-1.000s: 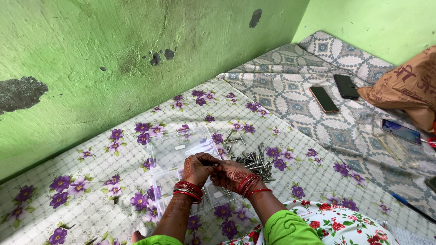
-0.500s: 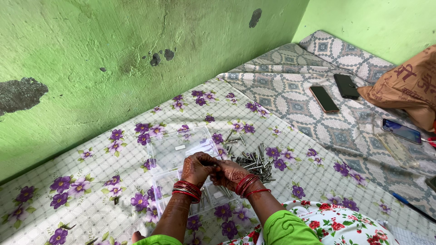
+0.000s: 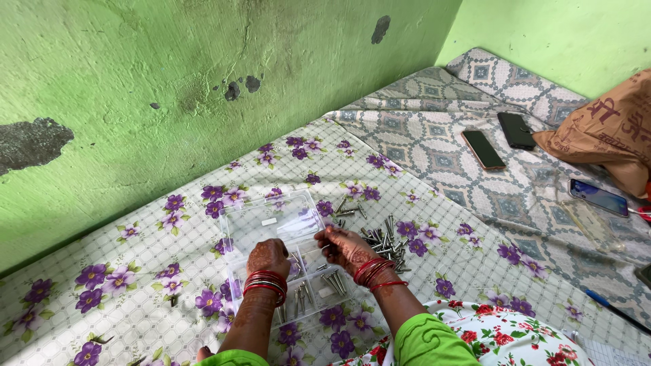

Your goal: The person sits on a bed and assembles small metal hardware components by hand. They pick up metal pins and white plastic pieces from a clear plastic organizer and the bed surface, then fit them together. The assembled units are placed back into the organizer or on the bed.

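I am resting my left hand [image 3: 268, 257], fingers curled, on the clear plastic box [image 3: 271, 227] lying open on the flowered bedsheet [image 3: 135, 305]. My right hand [image 3: 346, 247] is pinching something small beside the bolt pile [image 3: 383, 240]; what it is, I cannot tell. A brown printed bag [image 3: 610, 132] is sitting far right.

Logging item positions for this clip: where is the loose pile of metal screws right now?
In the head view, the pile of screws lies on the floral sheet, just right of the right hand and the clear plastic box.
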